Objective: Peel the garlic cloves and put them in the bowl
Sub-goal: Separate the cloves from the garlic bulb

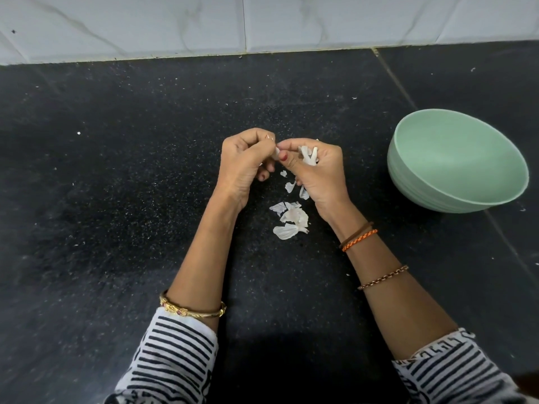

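Note:
Over the middle of the black counter my left hand [248, 160] and my right hand [313, 167] meet fingertip to fingertip. Between them they pinch a small white garlic clove [276, 151], mostly hidden by the fingers. My right hand also holds a clump of white garlic and loose skin [308, 154] in its curled fingers. Torn white garlic skins [290, 220] lie on the counter just below the hands. A pale green bowl [455, 161] stands to the right, tilted toward me, and its visible inside shows nothing in it.
The black speckled counter [116, 185] runs back to a white tiled wall [262, 24]. A seam in the counter [393, 80] runs diagonally past the bowl. Small white flecks are scattered over the surface.

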